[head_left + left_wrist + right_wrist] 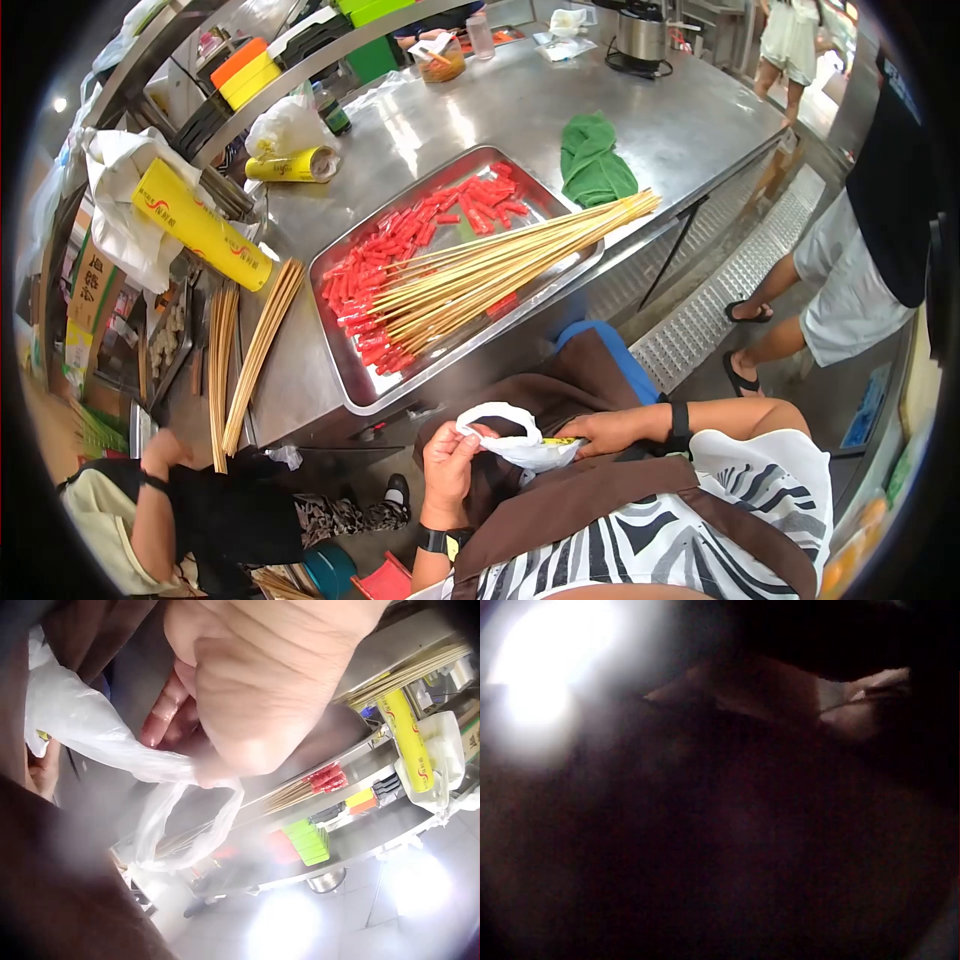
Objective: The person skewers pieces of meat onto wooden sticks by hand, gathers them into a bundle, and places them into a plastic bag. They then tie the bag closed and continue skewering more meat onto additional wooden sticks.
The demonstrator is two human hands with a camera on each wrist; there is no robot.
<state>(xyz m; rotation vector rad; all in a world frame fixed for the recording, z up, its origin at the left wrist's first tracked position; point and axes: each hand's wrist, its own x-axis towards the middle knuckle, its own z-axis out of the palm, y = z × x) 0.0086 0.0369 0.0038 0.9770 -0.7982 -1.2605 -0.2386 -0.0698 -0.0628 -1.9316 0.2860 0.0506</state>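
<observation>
My left hand [450,468] pinches the looped handle of a white plastic bag [528,450] between thumb and fingers, low in front of my brown apron. In the left wrist view, the bag [90,724] stretches away from my left hand [262,682] and its loop hangs down. At the bag's other end, my right hand [608,433] grips it, with a small yellow piece showing beside the fingers. The right wrist view is almost wholly dark. On the table, a metal tray [365,408] holds many red-wrapped pieces [400,225] and long wooden skewers [520,265].
A green cloth [595,160] lies right of the tray. Two skewer bundles [262,350] and yellow rolls [205,225] sit at the left of the steel table [680,120]. One person [865,220] stands at the right, another [200,520] at the lower left.
</observation>
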